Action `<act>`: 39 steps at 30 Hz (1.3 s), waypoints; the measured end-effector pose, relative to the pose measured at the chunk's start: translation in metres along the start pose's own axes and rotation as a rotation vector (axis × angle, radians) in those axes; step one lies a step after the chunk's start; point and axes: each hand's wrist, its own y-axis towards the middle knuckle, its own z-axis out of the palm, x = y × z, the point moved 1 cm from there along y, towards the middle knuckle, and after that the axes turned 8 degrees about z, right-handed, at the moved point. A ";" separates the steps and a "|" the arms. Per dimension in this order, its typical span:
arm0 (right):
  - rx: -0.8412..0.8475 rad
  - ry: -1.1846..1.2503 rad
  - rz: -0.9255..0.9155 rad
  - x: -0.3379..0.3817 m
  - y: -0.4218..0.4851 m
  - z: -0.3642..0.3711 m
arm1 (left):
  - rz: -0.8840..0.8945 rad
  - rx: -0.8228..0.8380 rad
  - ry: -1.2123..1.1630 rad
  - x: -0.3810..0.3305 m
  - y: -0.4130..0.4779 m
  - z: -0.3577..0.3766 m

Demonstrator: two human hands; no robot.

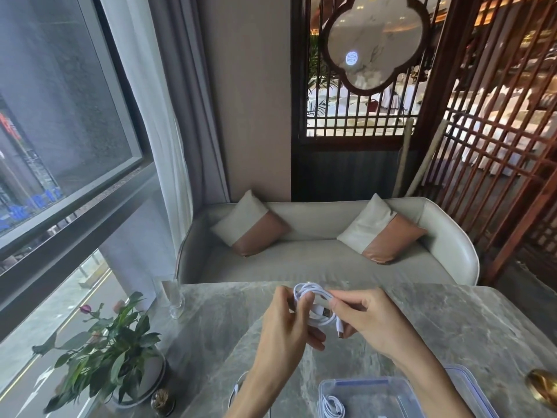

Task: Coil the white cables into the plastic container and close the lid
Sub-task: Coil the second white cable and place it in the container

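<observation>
Head view: a coiled white cable (313, 306) is held above the marble table (452, 327), pinched by the left hand (289, 324) at 9 o'clock and the right hand (370, 321) at 3 o'clock. At 6 o'clock the plastic container (370, 396) is seen open, with another cable (331, 407) inside.

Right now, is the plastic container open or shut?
Open: the container has no lid on it, and a coiled white cable lies inside.

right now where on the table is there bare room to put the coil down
Bare marble lies right of the hands, between the right hand and the brass object, and left between the glass vase and the left hand. The near edge is crowded: plastic container, lid, potted plant.
</observation>
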 end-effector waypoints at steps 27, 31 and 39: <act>-0.134 -0.059 -0.115 -0.001 0.007 -0.021 | 0.015 0.363 0.026 -0.003 0.008 -0.033; -0.215 -0.142 -0.151 0.001 0.013 -0.020 | 0.111 0.312 0.214 -0.006 0.007 -0.042; -0.312 -0.241 -0.199 0.008 0.012 0.018 | 0.081 0.242 -0.003 -0.004 0.011 -0.040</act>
